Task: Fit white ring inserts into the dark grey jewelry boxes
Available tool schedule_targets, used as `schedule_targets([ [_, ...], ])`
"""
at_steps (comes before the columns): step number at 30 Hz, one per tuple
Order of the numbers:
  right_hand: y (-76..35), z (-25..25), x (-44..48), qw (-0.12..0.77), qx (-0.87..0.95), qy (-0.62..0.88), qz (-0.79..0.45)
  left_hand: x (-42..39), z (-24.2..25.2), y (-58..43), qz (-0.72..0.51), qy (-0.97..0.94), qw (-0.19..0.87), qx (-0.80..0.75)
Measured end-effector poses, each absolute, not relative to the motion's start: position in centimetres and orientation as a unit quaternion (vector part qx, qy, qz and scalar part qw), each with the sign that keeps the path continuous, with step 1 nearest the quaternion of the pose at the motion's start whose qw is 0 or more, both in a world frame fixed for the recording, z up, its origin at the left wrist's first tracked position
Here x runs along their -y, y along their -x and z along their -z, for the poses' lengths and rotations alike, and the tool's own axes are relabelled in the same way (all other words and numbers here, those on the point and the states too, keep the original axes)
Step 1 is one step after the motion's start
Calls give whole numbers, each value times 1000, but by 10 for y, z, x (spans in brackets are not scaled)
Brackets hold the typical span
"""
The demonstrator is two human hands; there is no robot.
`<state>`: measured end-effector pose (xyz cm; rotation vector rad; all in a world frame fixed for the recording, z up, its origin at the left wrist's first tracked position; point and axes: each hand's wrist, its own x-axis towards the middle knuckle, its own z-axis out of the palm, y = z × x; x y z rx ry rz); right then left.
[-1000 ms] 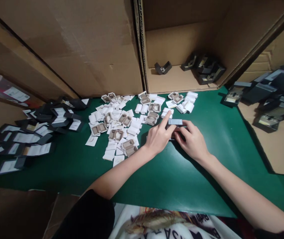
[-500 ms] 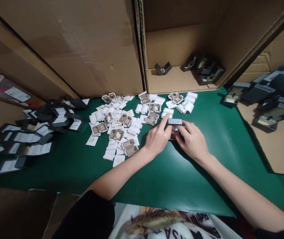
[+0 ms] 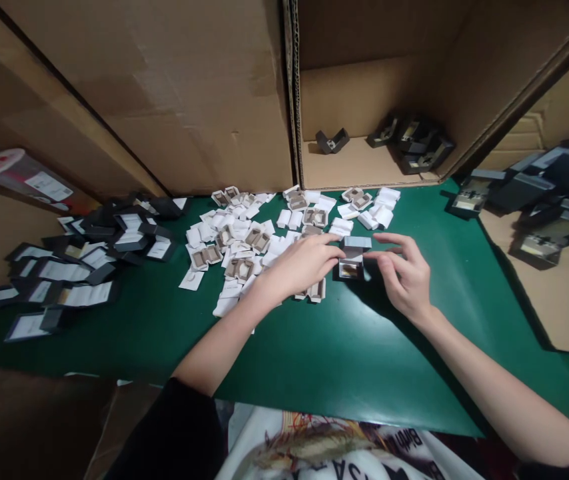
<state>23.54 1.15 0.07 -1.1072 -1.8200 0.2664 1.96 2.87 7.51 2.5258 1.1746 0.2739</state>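
A small dark box with its lid raised stands on the green table between my hands. Something yellowish shows inside it, too small to name. My left hand reaches in from the left with fingers stretched out, the tips at the box's left side. My right hand is on the other side, thumb and fingers apart, fingertips close to the box; whether they touch it I cannot tell. Under my left hand lies a brown-and-white folded insert, partly covered. Many white and brown inserts are scattered to the left.
Dark open boxes with white linings are heaped at the left. A large cardboard carton at the back holds several dark boxes. More dark boxes sit on cardboard at right. A clear cup stands far left.
My hands have moved apart from around the small box, the left going left and the right going right. The box now shows more fully. The view has shifted slightly.
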Motion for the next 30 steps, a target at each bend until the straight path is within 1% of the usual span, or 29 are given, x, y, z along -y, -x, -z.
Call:
schedule_targets([
  [3, -236, -1, -12, 514, 713, 464, -116, -32, -97, 0, -60, -881, 228, -409],
  [6, -235, 1, -13, 539, 688, 471, -117, -32, -101, 9, 3, -863, 253, -437],
  [11, -234, 3, -10, 547, 694, 460, -90, -26, -89, 3, 112, -845, 247, -462],
  [15, -237, 4, -6, 542, 731, 409, -66, -23, -86, -3, 132, -860, 235, -434],
  [17, -237, 4, -3, 526, 756, 382, -70, -25, -88, -3, 127, -868, 241, -414],
  [19, -233, 3, 2, 509, 769, 372, -104, -27, -91, -1, 92, -881, 254, -389],
  [20, -230, 2, 5, 508, 762, 377, -140, -28, -93, -1, 61, -888, 262, -373],
  [23, -217, -2, 13, 531, 687, 390, -307, -29, -98, -4, -52, -903, 283, -319],
  [25, -209, -7, 17, 527, 653, 376, -394, -28, -97, -8, -119, -906, 282, -292],
  [30, -205, -19, 16, 529, 624, 355, -452, -28, -81, -20, -258, -915, 202, -235],
])
